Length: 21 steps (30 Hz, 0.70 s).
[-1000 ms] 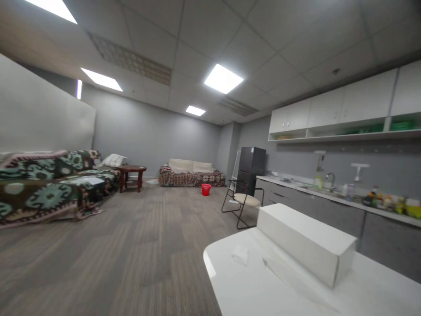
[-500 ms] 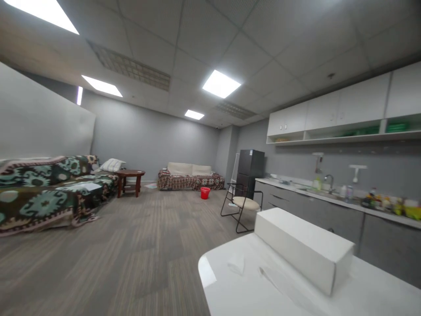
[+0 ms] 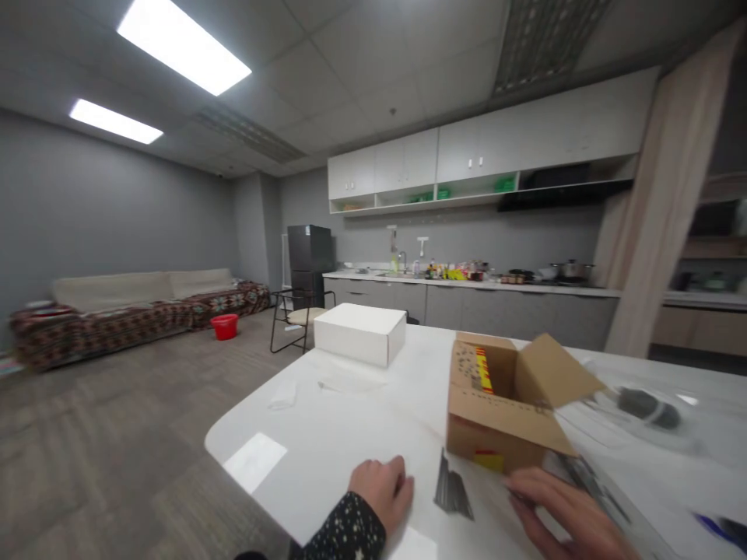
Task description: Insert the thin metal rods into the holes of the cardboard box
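My left hand [image 3: 382, 491], below a dark sleeve with pale specks, rests on the white table [image 3: 373, 424] with its fingers curled in. No object sticks out of it. Just right of it lies a fan of thin dark strips [image 3: 454, 490], apart from the hand. My right hand [image 3: 569, 513] is at the near side of an open cardboard box [image 3: 496, 424]. Its thumb and fingertips come together in a pinch; what is between them, if anything, is too small and blurred to name. More thin dark pieces [image 3: 595, 482] lie behind that hand.
A white box [image 3: 355, 334] and a crumpled white scrap [image 3: 283, 395] lie on the table's left. Clear plastic with a dark item [image 3: 647, 408] lies right of the cardboard box. Beyond are a chair [image 3: 300, 315], a red bucket [image 3: 225, 327] and a kitchen counter [image 3: 484, 284].
My view has swung to the right and down. Both hands, the cardboard box and the thin dark pieces have come into view; the patterned couch on the left has gone out of it.
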Tool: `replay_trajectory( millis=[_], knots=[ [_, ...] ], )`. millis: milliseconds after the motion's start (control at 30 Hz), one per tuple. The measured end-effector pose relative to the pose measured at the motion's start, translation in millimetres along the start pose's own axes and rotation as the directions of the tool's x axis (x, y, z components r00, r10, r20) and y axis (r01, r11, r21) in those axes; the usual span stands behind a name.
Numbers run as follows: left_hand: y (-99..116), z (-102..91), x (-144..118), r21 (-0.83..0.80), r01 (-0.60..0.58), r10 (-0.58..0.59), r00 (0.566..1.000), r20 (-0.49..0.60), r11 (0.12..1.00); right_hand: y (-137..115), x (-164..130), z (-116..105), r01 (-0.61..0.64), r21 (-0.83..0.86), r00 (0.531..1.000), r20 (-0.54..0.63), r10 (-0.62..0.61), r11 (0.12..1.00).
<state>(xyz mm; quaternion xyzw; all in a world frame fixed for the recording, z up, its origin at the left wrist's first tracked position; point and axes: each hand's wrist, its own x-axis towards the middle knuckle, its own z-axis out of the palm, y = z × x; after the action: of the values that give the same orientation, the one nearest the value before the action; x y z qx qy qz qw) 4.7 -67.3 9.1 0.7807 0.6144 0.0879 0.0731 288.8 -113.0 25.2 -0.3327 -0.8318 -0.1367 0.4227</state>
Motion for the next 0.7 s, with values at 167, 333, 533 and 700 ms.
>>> replay_trajectory(
  millis=[167,333,533,700],
  knots=[
    [8.6,-5.4,-4.1,0.037,-0.018,0.019,1.000,-0.005,0.999,-31.0,31.7,-36.8,0.046,-0.116,0.988,-0.141,-0.062,0.992],
    [13.4,-7.9,-2.0,0.052,-0.015,0.015,1.000,-0.003,0.999,-26.4,49.4,-65.8,-0.056,-0.093,0.980,-0.193,0.038,0.994],
    [13.2,-11.2,2.7,0.066,-0.047,0.046,0.999,0.018,0.997,5.2,75.9,-93.2,-0.372,-0.112,0.927,-0.089,0.363,0.922],
    [14.1,-15.0,12.8,0.093,-0.048,0.047,0.999,0.014,0.994,31.0,90.1,-100.0,-0.458,-0.164,0.871,0.115,0.478,0.874]
  ],
)
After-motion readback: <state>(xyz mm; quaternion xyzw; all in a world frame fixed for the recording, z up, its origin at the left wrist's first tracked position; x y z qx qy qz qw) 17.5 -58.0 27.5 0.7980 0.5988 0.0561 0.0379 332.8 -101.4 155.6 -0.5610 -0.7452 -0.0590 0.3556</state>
